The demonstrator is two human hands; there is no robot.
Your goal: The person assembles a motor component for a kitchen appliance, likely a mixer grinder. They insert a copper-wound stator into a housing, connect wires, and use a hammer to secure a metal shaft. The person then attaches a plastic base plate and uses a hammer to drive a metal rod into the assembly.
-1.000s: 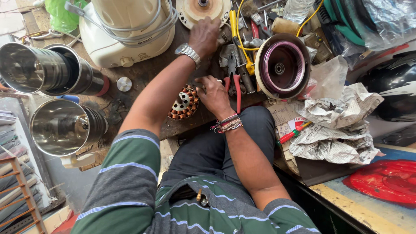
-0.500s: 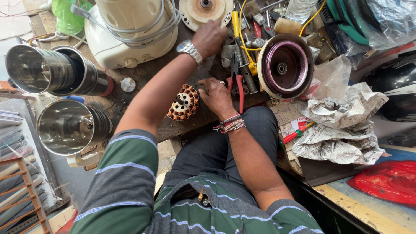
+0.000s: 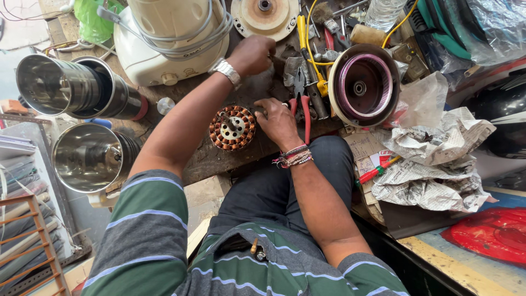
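A round copper-wound motor core lies on the dark wooden bench in front of me. My right hand, with bead bracelets on the wrist, rests just right of the core, and its fingertips pinch the core's right rim. My left hand, with a metal watch on the wrist, reaches farther back into a pile of tools. Its fingers are curled, and whatever they close on is hidden. Red-handled pliers lie right beside my right hand.
A white mixer base wrapped in its cord stands at the back. Two steel jars lie at the left. A round motor housing, crumpled newspaper and a red plastic bag are at the right.
Both hands stay almost where they were. My left hand has shifted slightly nearer among the tools. The view has moved a little.
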